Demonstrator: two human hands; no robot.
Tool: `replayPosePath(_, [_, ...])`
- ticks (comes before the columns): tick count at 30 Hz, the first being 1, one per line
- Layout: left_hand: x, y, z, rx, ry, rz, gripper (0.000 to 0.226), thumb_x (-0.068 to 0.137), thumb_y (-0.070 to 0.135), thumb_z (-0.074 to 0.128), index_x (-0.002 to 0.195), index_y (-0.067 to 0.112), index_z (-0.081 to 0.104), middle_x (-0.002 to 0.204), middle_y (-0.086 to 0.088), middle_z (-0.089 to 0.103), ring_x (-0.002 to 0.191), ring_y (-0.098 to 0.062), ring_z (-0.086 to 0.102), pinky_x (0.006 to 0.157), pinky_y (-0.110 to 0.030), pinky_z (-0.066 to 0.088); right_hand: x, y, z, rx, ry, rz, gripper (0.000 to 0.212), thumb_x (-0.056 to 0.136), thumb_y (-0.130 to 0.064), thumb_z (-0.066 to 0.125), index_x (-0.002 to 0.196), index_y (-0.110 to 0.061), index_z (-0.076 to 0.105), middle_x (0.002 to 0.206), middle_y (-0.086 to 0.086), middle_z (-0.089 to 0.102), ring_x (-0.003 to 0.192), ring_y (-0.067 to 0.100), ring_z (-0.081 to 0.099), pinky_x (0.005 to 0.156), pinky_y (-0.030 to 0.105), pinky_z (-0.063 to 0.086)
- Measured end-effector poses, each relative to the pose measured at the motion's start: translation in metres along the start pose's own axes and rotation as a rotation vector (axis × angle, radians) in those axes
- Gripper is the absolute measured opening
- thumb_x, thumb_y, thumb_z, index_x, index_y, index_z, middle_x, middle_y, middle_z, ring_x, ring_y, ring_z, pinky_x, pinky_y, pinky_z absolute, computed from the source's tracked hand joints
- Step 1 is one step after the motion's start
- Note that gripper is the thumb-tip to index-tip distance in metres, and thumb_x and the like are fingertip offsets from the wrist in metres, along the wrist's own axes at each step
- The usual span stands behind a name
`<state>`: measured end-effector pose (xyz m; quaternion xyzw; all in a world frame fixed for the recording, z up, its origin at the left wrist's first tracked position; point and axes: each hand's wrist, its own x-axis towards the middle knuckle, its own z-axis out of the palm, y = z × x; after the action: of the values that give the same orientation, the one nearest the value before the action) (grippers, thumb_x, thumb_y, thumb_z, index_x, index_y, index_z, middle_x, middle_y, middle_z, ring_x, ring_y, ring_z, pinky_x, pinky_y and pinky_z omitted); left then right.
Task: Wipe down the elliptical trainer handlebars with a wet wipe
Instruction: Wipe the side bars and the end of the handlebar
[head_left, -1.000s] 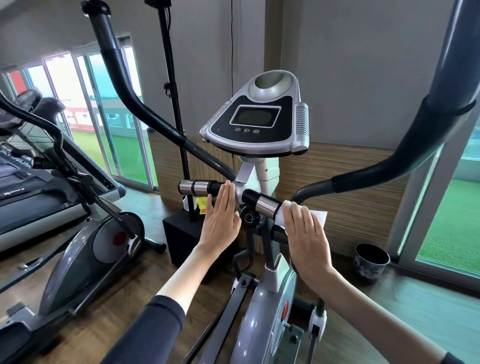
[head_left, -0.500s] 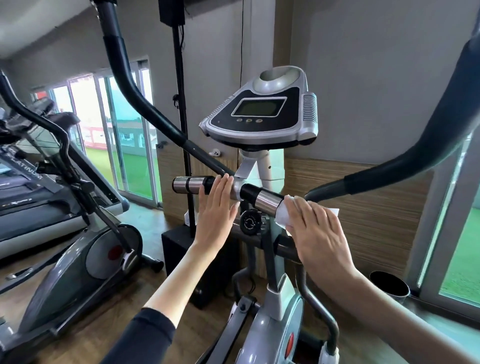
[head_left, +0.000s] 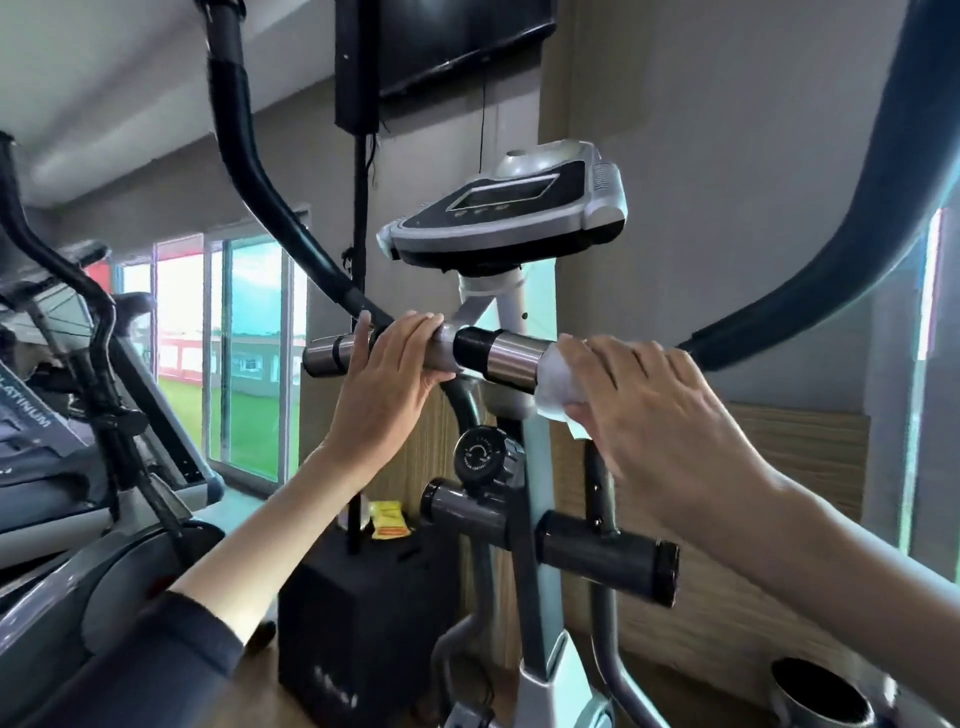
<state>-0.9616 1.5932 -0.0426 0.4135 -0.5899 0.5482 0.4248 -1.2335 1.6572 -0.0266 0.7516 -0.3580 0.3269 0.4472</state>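
The left hand (head_left: 384, 379) grips the short horizontal handlebar of chrome and black foam (head_left: 511, 358) near its left end. Its fingers are curled over the top and the thumb is raised beside them, which seems to brace the machine. To its right, the white wet wipe (head_left: 556, 382) is bunched round the right-hand chrome section of that bar. The right hand (head_left: 665, 415) holds it there, fingers bent down over the wipe and pressing it onto the metal. A lower corner of the wipe hangs free under the bar.

The step in hand looks like wiping this bar's right half. To do it well, wrap the wipe fully round the tube so the underside is reached too. Then twist while drawing outward to the tip, which the right hand hides. The bracing hand covers its own stretch of bar, so that part wants a pass once the hands swap. The joints between chrome and foam likely hold grime, so slow down there. Keep moisture off the grey and black display console (head_left: 504, 208) above.

Counted from the left:
- one long black curved swing handlebar on the left (head_left: 249, 171)
- one left hand
- one short bar with two chrome sections in view
- one round black tension knob (head_left: 480, 452) below it
- one wipe
- one right hand
- one long black curved swing handlebar on the right (head_left: 831, 260)

That makes three handlebars. I cannot tell whether the two long ones have been wiped.
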Motion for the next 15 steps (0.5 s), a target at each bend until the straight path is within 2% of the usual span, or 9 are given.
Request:
replayPosePath(2, [-0.001,-0.001,0.002,-0.008,0.033,0.014,0.051,0.094,0.035,0.047,0.134,0.005,0.041,0.129,-0.014,0.056,0.122,-0.026,0.051,0.119,-0.042,0.013,-0.001,-0.002,0.000,-0.052,-0.056,-0.024,0.054,0.093,-0.023,0.052,0.141,-0.008,0.032,0.122,0.008,0.052,0.102,0.027,0.054,0.092,0.039,0.043])
replayPosePath(4, [0.000,-0.003,0.004,-0.013,0.044,0.012,0.052,0.095,0.038,0.043,0.134,0.003,0.044,0.128,-0.014,0.057,0.119,-0.028,0.054,0.119,-0.043,0.015,0.000,-0.003,0.001,-0.105,-0.035,-0.038,0.060,0.093,-0.022,0.053,0.143,-0.011,0.022,0.128,0.006,0.046,0.109,0.025,0.048,0.097,0.036,0.037])
replayPosePath(8, [-0.004,-0.001,0.012,-0.015,0.114,0.009,0.051,0.093,0.030,0.055,0.134,0.001,0.046,0.125,-0.015,0.058,0.117,-0.029,0.054,0.118,-0.044,0.019,-0.003,-0.003,0.004,-0.209,0.025,-0.058,0.043,0.100,-0.029,0.040,0.137,-0.012,0.027,0.125,0.007,0.047,0.109,0.026,0.047,0.096,0.036,0.036])
replayPosePath(10, [-0.007,0.000,0.014,-0.024,0.124,0.005,0.052,0.093,0.029,0.055,0.136,0.001,0.044,0.128,-0.016,0.056,0.119,-0.030,0.052,0.117,-0.045,0.020,-0.003,-0.001,0.006,-0.229,0.064,-0.072,0.041,0.102,-0.033,0.034,0.136,-0.011,0.029,0.125,0.008,0.049,0.109,0.026,0.048,0.097,0.037,0.036])
replayPosePath(15, [-0.009,0.004,0.014,-0.037,0.127,-0.013,0.057,0.091,0.028,0.055,0.140,0.003,0.042,0.139,-0.015,0.050,0.128,-0.031,0.049,0.116,-0.049,0.019,-0.001,-0.001,0.014,-0.291,0.145,-0.076,0.038,0.101,-0.030,0.034,0.133,-0.009,0.035,0.126,0.012,0.050,0.110,0.030,0.048,0.096,0.039,0.036])
